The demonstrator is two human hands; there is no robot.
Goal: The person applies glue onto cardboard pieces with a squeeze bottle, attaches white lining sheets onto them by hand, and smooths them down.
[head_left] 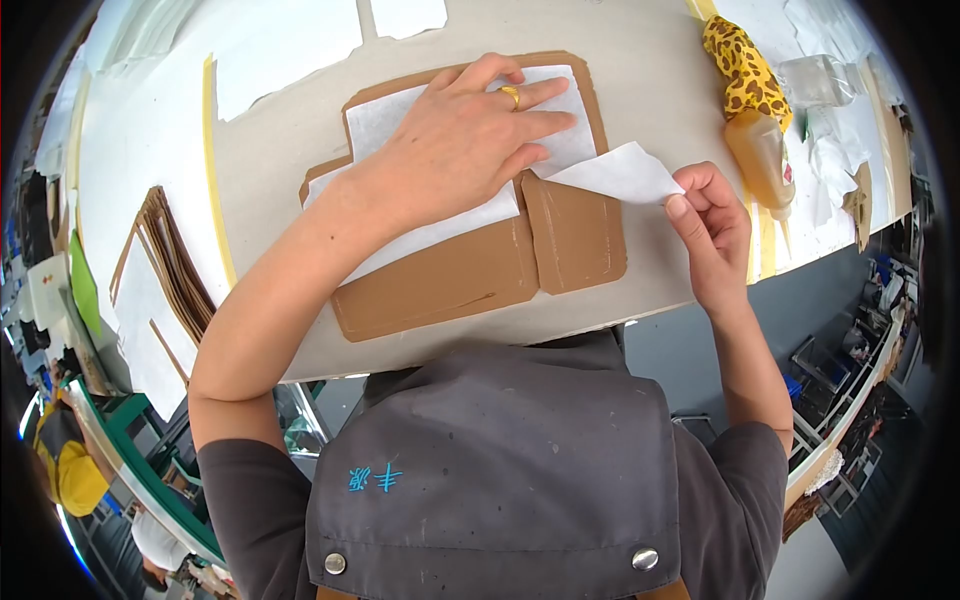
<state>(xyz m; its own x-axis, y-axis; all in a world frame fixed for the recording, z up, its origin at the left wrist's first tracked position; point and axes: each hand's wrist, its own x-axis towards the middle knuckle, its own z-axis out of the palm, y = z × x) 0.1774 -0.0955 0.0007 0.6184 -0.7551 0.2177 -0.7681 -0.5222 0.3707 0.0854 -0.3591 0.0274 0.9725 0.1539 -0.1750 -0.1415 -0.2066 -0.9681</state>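
Note:
A flat brown piece [430, 285] lies on the grey work surface in front of me, with a smaller brown section [578, 235] at its right. White sheet material [555, 95] covers much of the brown. My left hand [470, 130], a yellow ring on one finger, rests on the sheet with its fingers spread. My right hand [708, 215] pinches the corner of a lifted white flap [630, 172] between thumb and fingers, to the right of the brown piece. The flap's left part lies over the smaller section's upper edge.
At the upper right lie a bottle of amber liquid [760, 160], a yellow spotted cloth [745, 70] and a clear container [820, 80]. Stacked brown pieces [170, 255] are at the left. White sheets [285, 45] lie at the back. People sit at the lower left.

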